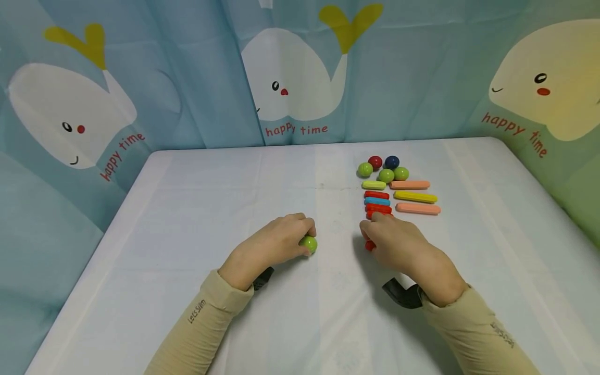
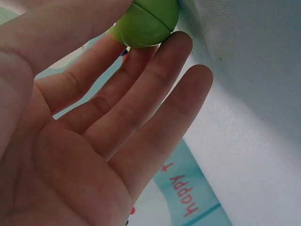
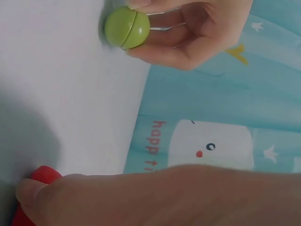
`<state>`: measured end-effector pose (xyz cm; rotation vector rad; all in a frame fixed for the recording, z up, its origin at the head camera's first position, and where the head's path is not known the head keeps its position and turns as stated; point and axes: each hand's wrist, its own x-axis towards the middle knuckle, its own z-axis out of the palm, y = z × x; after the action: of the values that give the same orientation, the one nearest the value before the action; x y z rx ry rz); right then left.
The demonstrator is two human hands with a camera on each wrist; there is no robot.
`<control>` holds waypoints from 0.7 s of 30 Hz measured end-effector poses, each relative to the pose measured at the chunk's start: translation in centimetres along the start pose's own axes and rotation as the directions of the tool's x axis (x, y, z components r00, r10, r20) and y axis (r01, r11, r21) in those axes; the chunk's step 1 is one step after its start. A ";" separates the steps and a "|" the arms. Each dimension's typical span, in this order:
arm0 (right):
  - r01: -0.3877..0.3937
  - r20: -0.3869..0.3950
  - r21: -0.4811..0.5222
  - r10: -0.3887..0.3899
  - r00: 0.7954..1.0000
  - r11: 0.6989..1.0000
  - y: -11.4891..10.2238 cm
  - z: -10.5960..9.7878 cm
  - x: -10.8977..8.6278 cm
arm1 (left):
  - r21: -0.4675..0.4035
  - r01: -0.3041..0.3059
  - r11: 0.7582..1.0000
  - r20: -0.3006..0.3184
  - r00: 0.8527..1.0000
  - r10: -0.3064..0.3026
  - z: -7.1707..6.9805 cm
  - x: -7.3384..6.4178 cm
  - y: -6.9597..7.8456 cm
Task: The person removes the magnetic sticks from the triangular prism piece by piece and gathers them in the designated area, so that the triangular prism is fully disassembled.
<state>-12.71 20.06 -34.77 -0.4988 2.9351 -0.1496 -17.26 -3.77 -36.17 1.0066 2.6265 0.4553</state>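
Observation:
A glossy green ball point(image 1: 309, 243) with a seam round it lies on the white table, gripped between the thumb and fingertips of my left hand point(image 1: 276, 239). The same ball point(image 2: 149, 24) shows at the top of the left wrist view, two fingers standing away from it. To the right, my right hand point(image 1: 403, 242) pinches a red stick point(image 1: 370, 245) close to the tabletop. Only an end of that stick point(image 3: 44, 175) shows in the right wrist view, under the thumb; the rest is hidden. Just beyond the right hand's knuckles lies a column of short sticks, the nearest red one point(image 1: 378, 214) partly covered.
The column holds red sticks, a blue stick point(image 1: 377, 201) and a yellow-green stick point(image 1: 374, 185). Beside it lie two orange-pink sticks and a yellow stick point(image 1: 415, 197). Behind are green balls, a red ball point(image 1: 375, 162) and a dark blue ball point(image 1: 391, 162). A whale-print curtain point(image 1: 201, 78) hangs behind the table.

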 end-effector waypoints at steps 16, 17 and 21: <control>-0.020 0.040 0.022 0.019 0.999 1.000 0.4 -0.4 -0.1 | -0.001 -0.005 1.000 0.000 1.000 0.005 -0.1 0.0 0.0; -0.018 0.037 0.030 0.017 0.999 0.999 0.4 -0.5 -0.1 | -0.004 -0.007 1.000 0.000 1.000 0.007 -0.1 0.0 0.0; 0.012 -0.008 0.076 -0.011 1.000 0.997 0.4 -0.7 -0.3 | -0.022 -0.028 0.999 0.009 1.000 0.028 -0.1 0.0 -0.4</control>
<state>-12.72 20.61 -34.09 -0.5052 2.9210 -0.2644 -17.53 -4.05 -36.27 1.0377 2.5966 0.4829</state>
